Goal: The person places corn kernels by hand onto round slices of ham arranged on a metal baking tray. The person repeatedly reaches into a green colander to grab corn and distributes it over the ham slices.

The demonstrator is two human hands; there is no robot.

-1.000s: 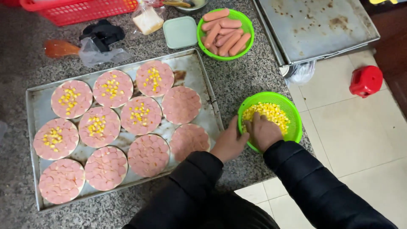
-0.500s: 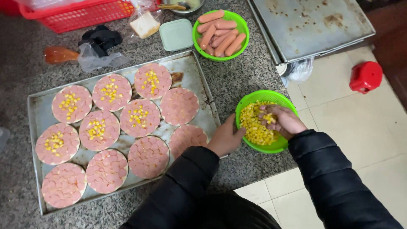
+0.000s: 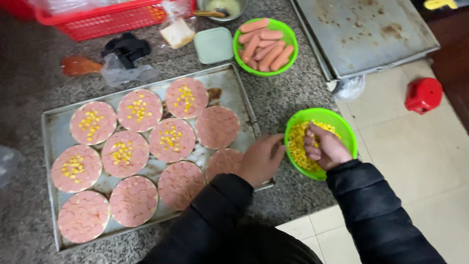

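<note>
At the right edge of the speckled stone table [image 3: 293,98], the person's right hand [image 3: 326,146] dips into a green bowl [image 3: 342,128] of yellow corn [image 3: 297,146], its grip curled together on kernels. Just left of the bowl, the left hand [image 3: 260,159] rests on the table edge beside a metal tray [image 3: 53,132], fingers loosely bent and holding nothing; it touches the tray's right rim. On the tray lie ten round bases [image 3: 217,126] covered with pink sausage slices; six of them, toward the far left, carry corn, while four nearer the person are bare. Toward the far edge stand a second green bowl of sausages [image 3: 266,45], a pale green lid [image 3: 213,45], and a red basket [image 3: 107,19]. An empty baking sheet [image 3: 371,29] sits at the far right corner.
</note>
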